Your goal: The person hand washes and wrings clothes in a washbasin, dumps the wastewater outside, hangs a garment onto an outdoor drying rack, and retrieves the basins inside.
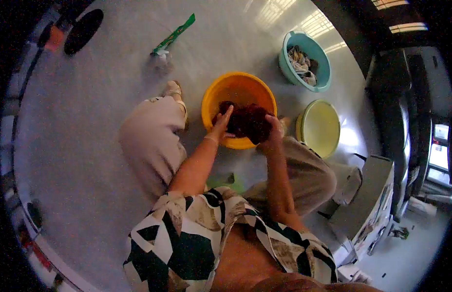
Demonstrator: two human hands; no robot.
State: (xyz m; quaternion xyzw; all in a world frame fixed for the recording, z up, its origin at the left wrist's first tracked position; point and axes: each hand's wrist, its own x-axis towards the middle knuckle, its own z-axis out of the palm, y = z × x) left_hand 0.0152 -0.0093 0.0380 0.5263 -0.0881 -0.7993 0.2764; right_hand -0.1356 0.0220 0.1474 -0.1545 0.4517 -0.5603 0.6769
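A dark red, wet-looking cloth (250,121) is bunched up over an orange basin (239,80) on the floor between my knees. My right hand (273,130) grips the cloth's right end at the basin's rim. At the left end, my left hand (220,125) has its thumb and fingers around part of the same cloth. Some of the cloth hangs down inside the basin, and its exact shape is too dark to make out.
A teal basin (286,63) with crumpled clothes (302,65) stands at the upper right. Below it is a pale yellow basin (322,127). A green packet (175,35) lies on the floor ahead. Cardboard boxes (365,192) stand at the right, and something green (231,182) sits beneath me.
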